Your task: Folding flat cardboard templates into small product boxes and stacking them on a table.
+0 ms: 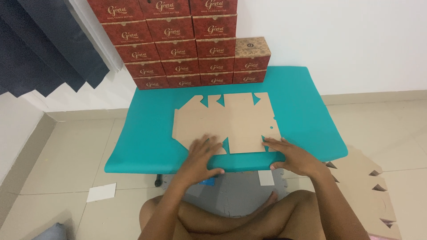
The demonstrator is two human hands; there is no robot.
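Head view: red printed boxes (pixel 187 42) stacked against wall at far edge of teal table (pixel 307 115). More cardboard blanks (pixel 369 191) on floor at right.

Flat cardboard blank (pixel 231 122) lies unfolded at table centre, long axis left-right, nothing covering it but hands.

Left hand (pixel 202 155) flat on blank's near edge, fingers spread. Right hand (pixel 293 155) flat at near-right corner, fingers together.

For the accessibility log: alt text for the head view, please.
Both hands, left hand and right hand, press on the near edge of a flat die-cut cardboard blank on a teal table. Red boxes are stacked against the white wall behind.
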